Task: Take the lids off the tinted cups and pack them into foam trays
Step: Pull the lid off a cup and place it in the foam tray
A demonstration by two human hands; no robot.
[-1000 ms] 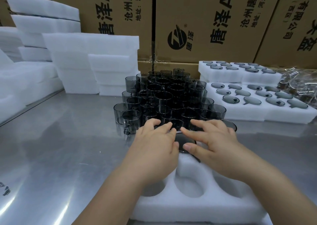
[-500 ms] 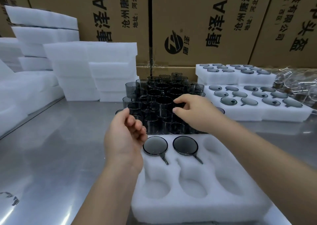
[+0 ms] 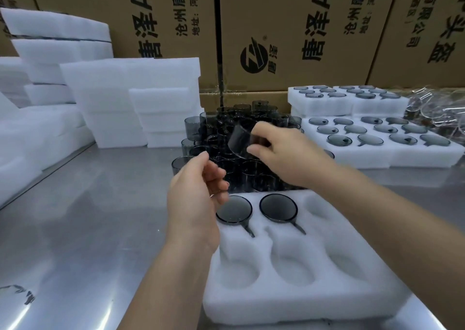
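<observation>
Two tinted cups (image 3: pixel 234 210) sit in the top-left and top-middle pockets of the foam tray (image 3: pixel 327 292), lower centre — four pockets bare. Your right hand (image 3: pixel 284 153) pinches another cup (image 3: pixel 240 141), tilted, mid-frame above the loose cluster (image 3: pixel 216 128). Your left hand (image 3: pixel 196 199) curls loosely, empty. Likely next: lower it into the top-right pocket (image 3: pixel 319 206).

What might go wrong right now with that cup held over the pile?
The right hand pinches the tinted cup tilted above the crowded stack of cups; a slip might chip several. The left hand hovers beside two packed cups in the foam tray and might knock them.
</observation>
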